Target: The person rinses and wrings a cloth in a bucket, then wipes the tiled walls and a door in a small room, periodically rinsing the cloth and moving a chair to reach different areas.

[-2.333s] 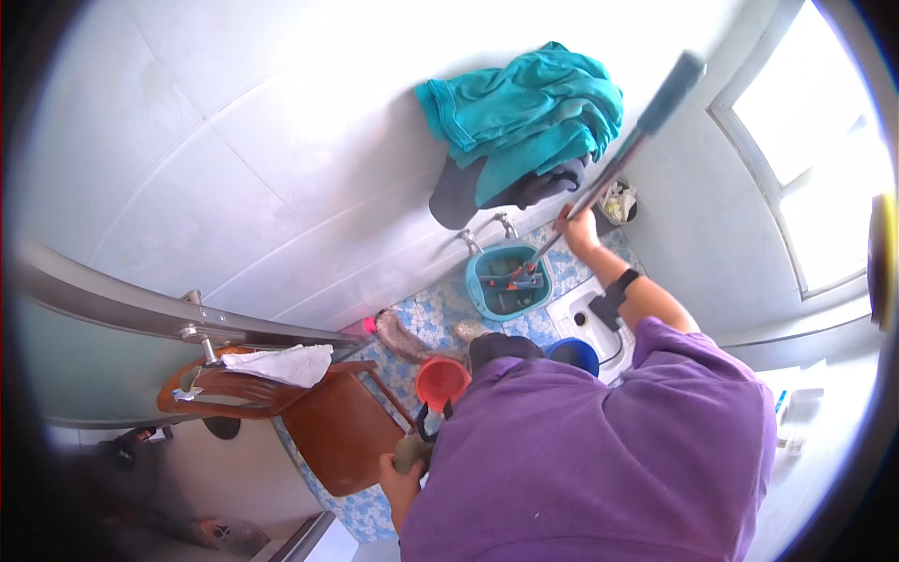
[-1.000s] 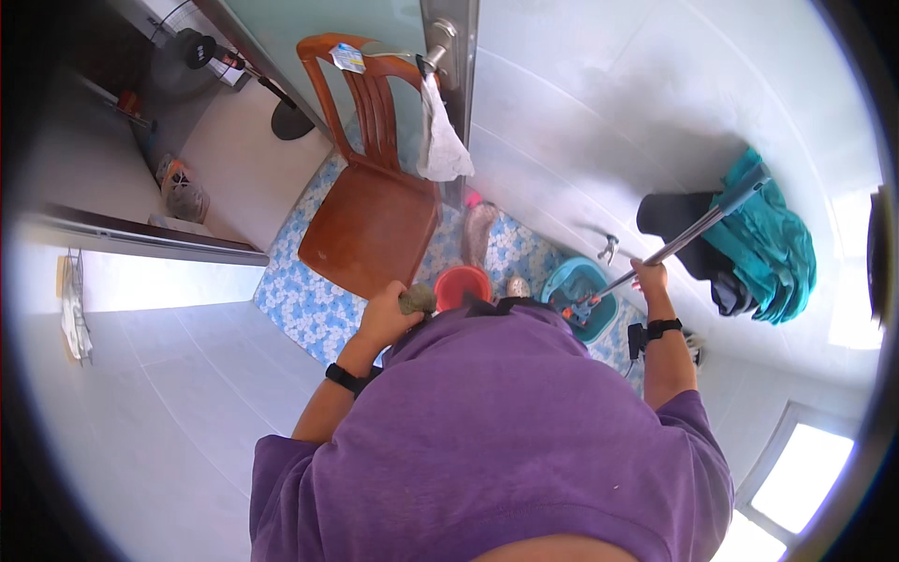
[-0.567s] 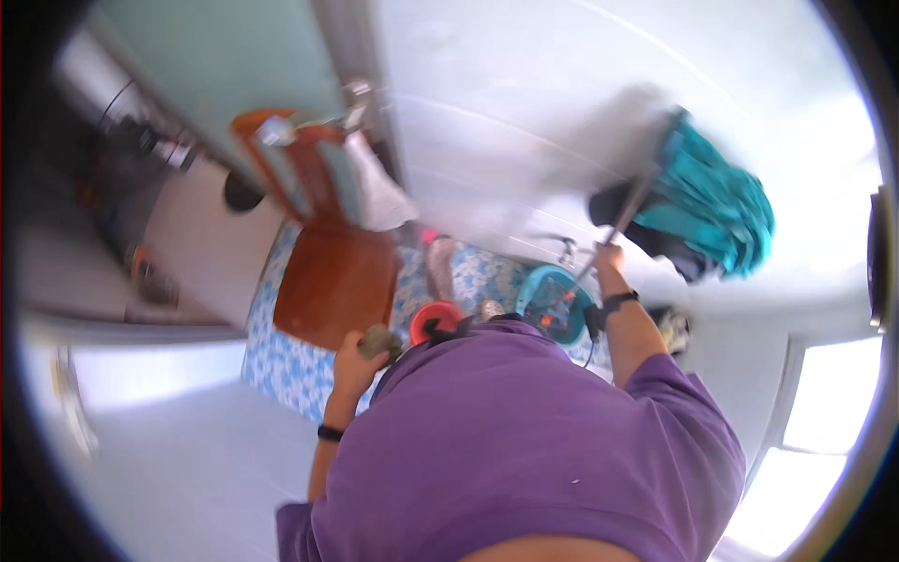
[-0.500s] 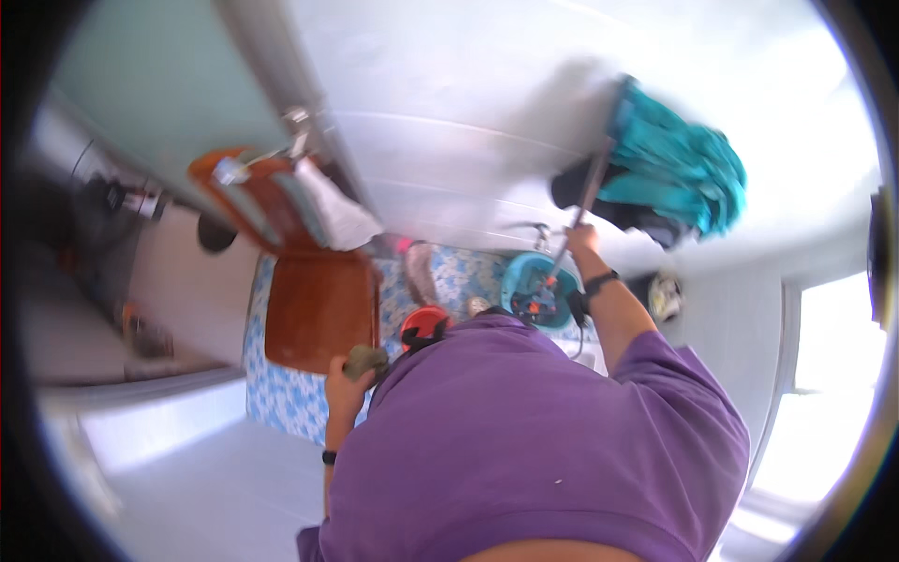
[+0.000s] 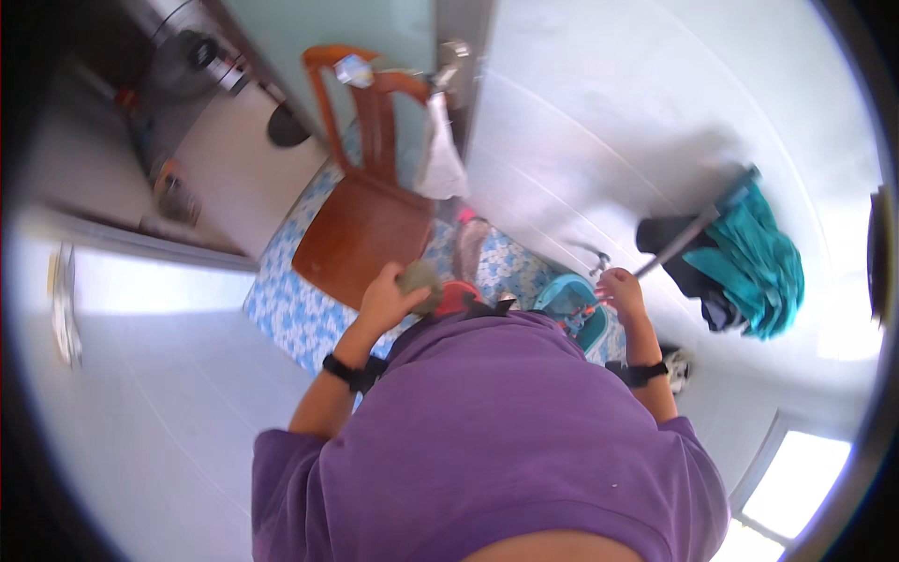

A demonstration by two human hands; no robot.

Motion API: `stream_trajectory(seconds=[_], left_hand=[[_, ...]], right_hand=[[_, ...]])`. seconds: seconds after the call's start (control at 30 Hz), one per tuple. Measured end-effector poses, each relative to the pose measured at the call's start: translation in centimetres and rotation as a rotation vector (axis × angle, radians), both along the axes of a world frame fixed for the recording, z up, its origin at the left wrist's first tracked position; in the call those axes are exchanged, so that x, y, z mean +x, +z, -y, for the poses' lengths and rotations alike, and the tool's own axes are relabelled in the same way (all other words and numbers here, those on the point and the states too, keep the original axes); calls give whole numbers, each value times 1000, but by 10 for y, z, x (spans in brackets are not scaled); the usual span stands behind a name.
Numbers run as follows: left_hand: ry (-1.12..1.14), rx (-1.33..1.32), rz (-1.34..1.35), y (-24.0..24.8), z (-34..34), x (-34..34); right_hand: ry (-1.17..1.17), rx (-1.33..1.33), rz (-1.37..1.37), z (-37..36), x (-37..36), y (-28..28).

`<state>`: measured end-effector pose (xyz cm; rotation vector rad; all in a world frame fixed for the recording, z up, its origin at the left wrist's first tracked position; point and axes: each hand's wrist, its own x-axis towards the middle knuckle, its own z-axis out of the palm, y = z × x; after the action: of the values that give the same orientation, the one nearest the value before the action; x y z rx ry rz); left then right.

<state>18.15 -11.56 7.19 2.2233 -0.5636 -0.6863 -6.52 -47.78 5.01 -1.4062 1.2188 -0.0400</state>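
My left hand is closed around an olive-green lump, cloth or sponge, held beside the wooden chair's seat and above a red bucket. On the other side, my right hand is raised with its fingers bent around a long grey pole. The pole slants up past a bundle of teal and black cloth at the wall. Its lower end runs toward a teal basin, where orange and dark parts show. My body hides part of the bucket and basin.
A brown wooden chair stands ahead on a blue-and-white floral floor, a white cloth hanging by its back. A metal tap juts from the tiled wall near the basin. A doorway opens at the far left; a bright window is at lower right.
My view has swung left, so the chair, basin and teal cloth appear farther right. My left hand has come up with the olive lump. The right arm is drawn closer in.
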Motion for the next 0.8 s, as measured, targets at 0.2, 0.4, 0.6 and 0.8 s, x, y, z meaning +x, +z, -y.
stream_trajectory(seconds=[0.2,0.4,0.6,0.8], left_hand=[[-184,-543,-292,56,63,-9],[-339,-691,-308,54,87,1],[256,-578,-24,42,62,99],[267,-341,1123,96,87,217]], right_hand=[[579,44,554,-105,96,83],[526,48,492,-106,112,95],[265,-135,491,-75,83,94],[292,-211,438,-51,58,102]])
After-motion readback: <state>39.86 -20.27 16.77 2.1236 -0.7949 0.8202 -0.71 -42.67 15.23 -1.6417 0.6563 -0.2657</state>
